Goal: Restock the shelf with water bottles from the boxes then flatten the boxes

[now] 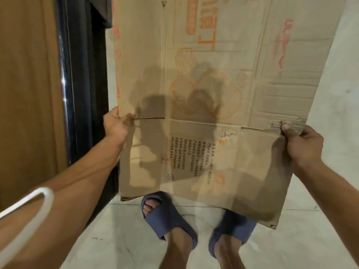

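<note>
— White cord [48,194] loops at the near left, well below the box. What is it?

— I can't tell. It hangs clear of the box and touches nothing that matters.

— And the slippers [167,216]?

— They stand on the floor [116,239] right under the box's bottom edge, toes hidden behind it. The person is standing and holds the sheet out in front of the body, so its lower flaps hang free.

— How do the hands sit?

— The left hand [117,127] clamps the box's left edge at the crease, thumb on the near face and fingers behind. The right hand [300,144] pinches the right edge at the same crease, where the corner is torn. Both are closed on the card, one at each side.

— Why there?

— My guess is that gripping both ends of one fold line keeps the sheet spread and lets it bend along that line.

— So where is the box [204,94] itself?

— It is in the air between the hands, pressed flat into one printed panel. It runs from just above the feet up and out of the top of the view. I judge it flattened, with only stowing or folding left.

— Are there bottles or a shelf?

— None show. Left of the box is a dark frame [83,94], and further left a wood panel [25,94]. Pale floor lies to the box's right.
</note>
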